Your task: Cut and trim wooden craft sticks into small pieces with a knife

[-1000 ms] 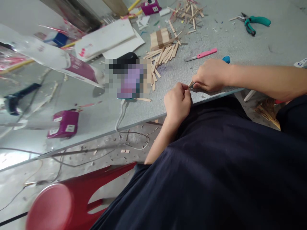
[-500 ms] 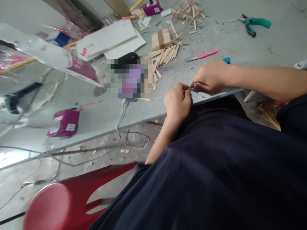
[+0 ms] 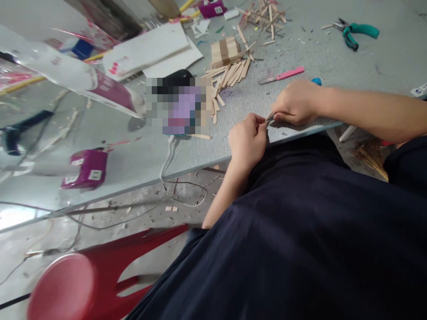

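Observation:
At the near edge of the grey table, my left hand is closed in a pinch on a small wooden piece. My right hand is closed on a small blade whose tip meets the wood; its handle is hidden in the fingers. A pink-handled cutter lies just beyond my right hand, and a blue object sits behind the wrist. Loose wooden sticks and a banded stick bundle lie to the left beyond my hands.
Green-handled pliers lie far right. Left are a blurred phone with a white cable, a tilted bottle, white boards and a purple object. A red stool stands below the table.
My right hand has shifted slightly right and up, showing a bit more of the blade at the wood. My left hand is almost still. The view has shifted a little.

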`<state>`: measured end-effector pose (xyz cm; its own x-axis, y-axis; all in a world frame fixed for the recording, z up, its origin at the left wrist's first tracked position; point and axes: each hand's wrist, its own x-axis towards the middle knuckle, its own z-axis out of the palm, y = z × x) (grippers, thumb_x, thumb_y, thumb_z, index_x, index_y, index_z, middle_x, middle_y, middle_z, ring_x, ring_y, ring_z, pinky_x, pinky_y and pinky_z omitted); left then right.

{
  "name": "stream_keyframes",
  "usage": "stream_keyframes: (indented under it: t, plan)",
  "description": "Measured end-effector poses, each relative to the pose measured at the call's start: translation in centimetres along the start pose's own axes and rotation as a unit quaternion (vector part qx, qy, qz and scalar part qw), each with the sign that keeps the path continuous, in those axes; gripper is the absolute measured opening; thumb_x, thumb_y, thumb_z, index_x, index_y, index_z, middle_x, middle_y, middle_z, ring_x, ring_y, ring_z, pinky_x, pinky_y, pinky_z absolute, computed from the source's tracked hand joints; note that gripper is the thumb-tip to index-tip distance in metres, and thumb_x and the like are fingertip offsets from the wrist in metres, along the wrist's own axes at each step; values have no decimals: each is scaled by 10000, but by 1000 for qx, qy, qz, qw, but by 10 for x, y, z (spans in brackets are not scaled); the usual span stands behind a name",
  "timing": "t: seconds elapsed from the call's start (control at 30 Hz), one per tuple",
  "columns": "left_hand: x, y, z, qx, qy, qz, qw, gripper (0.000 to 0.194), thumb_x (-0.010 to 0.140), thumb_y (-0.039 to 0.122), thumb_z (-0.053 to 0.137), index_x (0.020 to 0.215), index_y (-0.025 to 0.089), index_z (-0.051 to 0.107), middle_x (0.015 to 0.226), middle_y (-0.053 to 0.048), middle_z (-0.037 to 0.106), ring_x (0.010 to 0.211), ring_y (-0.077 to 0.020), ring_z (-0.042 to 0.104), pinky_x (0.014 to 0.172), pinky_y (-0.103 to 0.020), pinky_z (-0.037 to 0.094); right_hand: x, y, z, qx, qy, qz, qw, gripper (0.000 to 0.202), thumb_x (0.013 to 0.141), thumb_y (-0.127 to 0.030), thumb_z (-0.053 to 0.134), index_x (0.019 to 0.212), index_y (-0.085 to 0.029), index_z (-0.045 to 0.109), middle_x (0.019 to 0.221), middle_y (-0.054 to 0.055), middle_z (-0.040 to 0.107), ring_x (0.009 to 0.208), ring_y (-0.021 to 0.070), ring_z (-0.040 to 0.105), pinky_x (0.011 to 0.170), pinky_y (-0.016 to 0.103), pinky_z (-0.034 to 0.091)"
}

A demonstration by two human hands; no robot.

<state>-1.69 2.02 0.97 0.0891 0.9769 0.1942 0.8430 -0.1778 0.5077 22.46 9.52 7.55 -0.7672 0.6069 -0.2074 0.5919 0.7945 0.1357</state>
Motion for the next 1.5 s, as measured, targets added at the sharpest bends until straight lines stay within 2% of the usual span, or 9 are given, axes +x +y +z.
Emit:
stream_keyframes:
  t: [0.1, 0.27, 0.47, 0.57, 0.73, 1.1, 1.3, 1.5]
  plan:
    - [1, 0, 1, 6, 6, -2, 1000, 169, 1110, 359, 711, 1184, 293, 848, 1056, -74, 918, 994, -303, 806, 896, -419, 562, -2, 2, -1, 9, -4, -7, 1000, 718, 1346, -567, 287, 1525, -193, 873, 1410, 189, 917, 1306, 405, 834, 952, 476, 500]
    - [1, -2, 3, -3, 15, 2, 1000, 153, 1101, 372, 722, 1157, 300, 845, 1054, -82, 919, 982, -310, 805, 904, -435, 587, -3, -2, -4, 20, 2, 17, 1000, 709, 1324, -597, 307, 1555, -270, 892, 1395, 176, 928, 1250, 409, 851, 929, 501, 520]
    - [0, 0, 3, -9, 18, 2, 1000, 166, 1095, 357, 703, 1166, 298, 841, 1030, -74, 908, 976, -300, 801, 910, -424, 579, -3, -5, -6, 39, 5, 17, 999, 697, 1315, -588, 341, 1523, -241, 909, 1397, 214, 921, 1273, 458, 847, 951, 531, 533]
    - [-1, 2, 2, -4, 9, -8, 1000, 188, 1109, 369, 694, 1190, 289, 844, 1061, -90, 908, 992, -309, 811, 926, -438, 578, -3, -5, -4, 43, 10, 25, 999, 677, 1317, -599, 367, 1503, -255, 919, 1369, 190, 930, 1228, 433, 854, 963, 526, 533]
    - [-1, 1, 3, -8, 16, -1, 1000, 189, 1099, 351, 688, 1192, 289, 842, 1045, -85, 905, 993, -305, 808, 941, -435, 587, -2, -6, -4, 30, 11, 25, 999, 675, 1328, -593, 369, 1503, -212, 899, 1350, 193, 930, 1201, 373, 830, 953, 482, 514]
    - [-1, 1, 3, -9, 13, -3, 1000, 164, 1103, 362, 680, 1173, 301, 815, 1068, -92, 907, 1016, -320, 824, 966, -461, 603, -1, -7, -6, 9, 0, 22, 1000, 724, 1317, -595, 314, 1525, -209, 890, 1354, 222, 922, 1242, 437, 845, 923, 512, 517]
    - [-2, 0, 5, -12, 27, 6, 1000, 150, 1084, 366, 690, 1139, 302, 814, 1020, -76, 900, 980, -310, 819, 939, -452, 602, 0, -9, -9, -11, -3, 24, 1000, 734, 1308, -608, 299, 1510, -236, 899, 1317, 198, 930, 1164, 401, 852, 867, 475, 495]
    - [-2, -1, 3, -20, 20, 12, 1000, 120, 1083, 342, 699, 1118, 316, 811, 1004, -60, 899, 937, -290, 805, 927, -446, 610, -1, -11, -12, 13, -3, 33, 999, 738, 1297, -618, 329, 1479, -196, 906, 1314, 235, 921, 1170, 398, 849, 902, 480, 521]
